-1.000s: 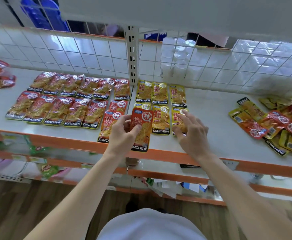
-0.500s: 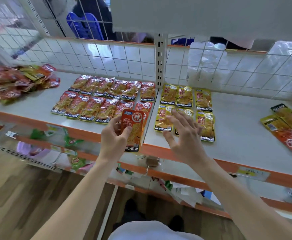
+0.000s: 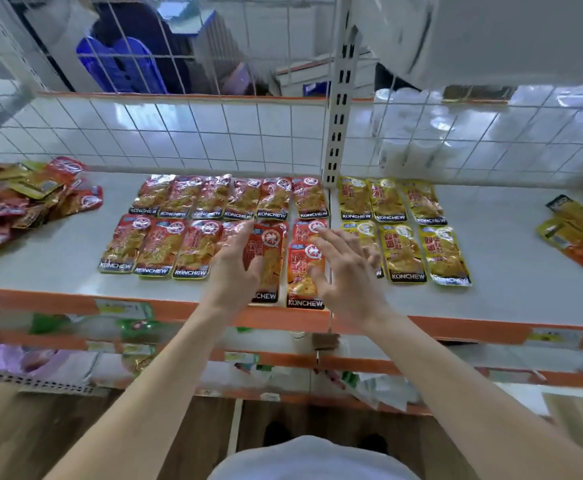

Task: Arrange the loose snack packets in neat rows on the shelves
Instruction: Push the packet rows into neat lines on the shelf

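Glossy red foil snack packet (image 3: 271, 252) is pinched at its side by left hand (image 3: 234, 271), front-left of white slotted upright post (image 3: 340, 98). Right hand (image 3: 347, 271) is spread, nothing gripped. Packet judged light, floppy, slippery; edges best pinched.

Shelf (image 3: 511, 271), white, with an orange front edge.
- Slotted upright (image 3: 339, 109): at the back.
- Left of the upright: red packets (image 3: 214, 216) in two rows, with a loose pile (image 3: 23, 206) farther left.
- Right of the upright: yellow packets (image 3: 401, 230) in two rows.
- In front of the upright: left hand (image 3: 234, 268) grips a held packet (image 3: 269, 258). Right hand (image 3: 349, 268), fingers (image 3: 328, 244) spread, is over a neighbouring packet (image 3: 302, 278).
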The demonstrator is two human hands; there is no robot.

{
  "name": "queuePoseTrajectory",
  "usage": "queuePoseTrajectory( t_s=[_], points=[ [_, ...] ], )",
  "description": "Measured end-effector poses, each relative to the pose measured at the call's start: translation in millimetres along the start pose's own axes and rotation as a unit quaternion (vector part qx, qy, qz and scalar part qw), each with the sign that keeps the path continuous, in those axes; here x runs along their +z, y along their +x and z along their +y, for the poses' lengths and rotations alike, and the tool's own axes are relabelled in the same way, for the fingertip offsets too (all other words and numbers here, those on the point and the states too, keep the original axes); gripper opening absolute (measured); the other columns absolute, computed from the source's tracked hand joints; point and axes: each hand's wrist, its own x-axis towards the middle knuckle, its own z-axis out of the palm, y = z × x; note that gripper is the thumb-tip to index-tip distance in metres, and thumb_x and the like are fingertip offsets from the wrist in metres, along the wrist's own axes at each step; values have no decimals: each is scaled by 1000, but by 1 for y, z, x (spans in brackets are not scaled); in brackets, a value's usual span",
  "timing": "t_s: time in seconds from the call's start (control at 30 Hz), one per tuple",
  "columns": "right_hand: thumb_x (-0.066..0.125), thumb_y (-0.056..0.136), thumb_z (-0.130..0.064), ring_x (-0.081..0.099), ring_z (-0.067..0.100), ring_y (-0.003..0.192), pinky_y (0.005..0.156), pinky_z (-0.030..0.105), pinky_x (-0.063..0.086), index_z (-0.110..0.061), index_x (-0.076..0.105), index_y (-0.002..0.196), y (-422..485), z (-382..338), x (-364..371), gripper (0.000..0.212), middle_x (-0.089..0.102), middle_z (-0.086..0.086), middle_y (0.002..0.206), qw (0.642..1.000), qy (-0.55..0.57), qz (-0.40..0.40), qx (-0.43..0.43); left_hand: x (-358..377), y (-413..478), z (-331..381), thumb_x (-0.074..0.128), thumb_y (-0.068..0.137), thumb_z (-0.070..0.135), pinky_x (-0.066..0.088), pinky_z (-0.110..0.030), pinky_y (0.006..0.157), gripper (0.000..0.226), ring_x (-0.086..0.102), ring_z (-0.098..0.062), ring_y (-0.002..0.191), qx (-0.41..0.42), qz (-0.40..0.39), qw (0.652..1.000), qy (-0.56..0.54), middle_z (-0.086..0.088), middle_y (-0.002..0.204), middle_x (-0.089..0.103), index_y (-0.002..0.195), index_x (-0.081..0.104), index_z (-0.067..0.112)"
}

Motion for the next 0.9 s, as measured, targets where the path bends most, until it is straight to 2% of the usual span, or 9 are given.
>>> queuePoseTrajectory(
  t_s=[0.07, 0.13, 0.2, 0.3, 0.37, 0.47, 0.57, 0.77, 0.9],
  points=[
    [53, 92, -37, 28, 11, 144, 109, 55, 23, -24, 54, 140, 3, -5, 9, 50, 43, -5, 153, 1000, -6, -5, 16, 1, 8, -7, 59, 99, 22, 46, -42, 104, 58, 55, -28, 122, 43, -24, 991, 124, -6, 136, 55, 153, 37, 24],
    [54, 94, -35, 25, 10, 146, 110, 55, 21, -24, 51, 142, 3, -8, 15, 49, 40, -6, 155, 999, -19, -16, 34, -1, 12, -13, 55, 99, 36, 43, -43, 100, 54, 54, -27, 118, 90, -38, 956, 275, -3, 129, 54, 150, 41, 26],
    [56, 95, -34, 23, 11, 146, 110, 53, 19, -25, 51, 142, 3, -10, 18, 48, 38, -6, 156, 998, -34, -23, 43, -5, 15, -19, 53, 97, 45, 33, -42, 102, 51, 42, -24, 126, 117, -35, 930, 347, -2, 134, 46, 145, 44, 31],
    [56, 94, -35, 19, 9, 148, 110, 52, 17, -26, 48, 143, 5, -12, 21, 51, 34, -7, 158, 996, -59, -41, 53, -10, 25, -29, 49, 90, 49, 25, -46, 108, 55, 28, -22, 138, 169, -62, 921, 346, -1, 150, 32, 141, 46, 28],
    [52, 95, -39, 15, 8, 149, 111, 53, 13, -27, 42, 147, 8, -13, 22, 54, 27, -8, 161, 993, -83, -72, 53, -10, 33, -32, 37, 87, 53, 12, -47, 116, 65, 22, -17, 148, 193, -108, 907, 358, 5, 162, 25, 148, 37, 30],
    [45, 97, -45, 14, 8, 150, 112, 55, 8, -29, 34, 151, 11, -14, 24, 57, 19, -9, 164, 987, -110, -108, 51, -9, 38, -34, 21, 89, 56, 0, -50, 122, 71, 27, -12, 149, 210, -122, 888, 390, 9, 164, 24, 156, 25, 33],
    [43, 98, -45, 15, 9, 150, 114, 55, 6, -28, 32, 152, 11, -14, 25, 58, 18, -9, 164, 985, -115, -113, 56, -6, 37, -36, 11, 88, 59, -2, -52, 122, 76, 29, -12, 148, 218, -103, 879, 411, 8, 163, 26, 156, 29, 32],
    [30, 94, -48, 13, 7, 150, 115, 58, 6, -30, 29, 153, 12, -13, 28, 62, 15, -10, 165, 985, -109, -121, 64, 0, 38, -37, 17, 89, 53, -1, -52, 122, 72, 33, -13, 147, 231, -81, 882, 403, 3, 160, 36, 151, 42, 26],
    [32, 96, -47, 12, 7, 151, 115, 58, 7, -30, 28, 153, 10, -13, 27, 60, 14, -10, 165, 985, -105, -123, 64, 3, 34, -42, 18, 93, 51, -1, -54, 122, 69, 23, -13, 151, 231, -63, 889, 390, 3, 163, 29, 153, 37, 25]
  ],
)
